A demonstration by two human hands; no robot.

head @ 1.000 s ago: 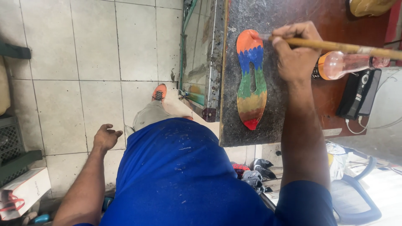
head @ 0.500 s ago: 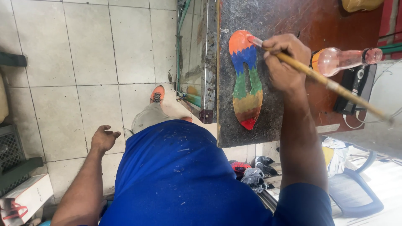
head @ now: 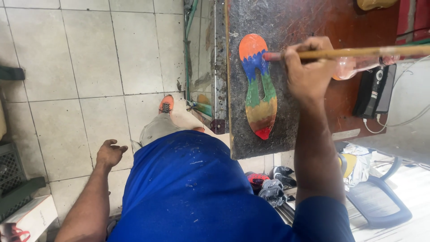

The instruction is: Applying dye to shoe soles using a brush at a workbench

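Note:
A rainbow-coloured shoe sole [head: 258, 85] lies flat on a dark, worn workbench [head: 286, 130], its orange end away from me and its red end toward me. My right hand [head: 309, 67] is closed around a long wooden brush [head: 349, 53], whose tip touches the blue band of the sole. My left hand [head: 109, 153] hangs by my side over the tiled floor, fingers loosely curled and holding nothing. A blue shirt covers my torso.
A clear bottle [head: 354, 67] lies behind my right hand. A black device [head: 374, 92] with a white cable sits at the bench's right. Several shoes [head: 271, 181] lie under the bench. A dark crate [head: 13, 179] stands at left and a chair [head: 380, 201] at lower right.
The brush handle has swung from a downward slant to near horizontal, with its tip still on the sole's blue part. My left hand has stayed by my side.

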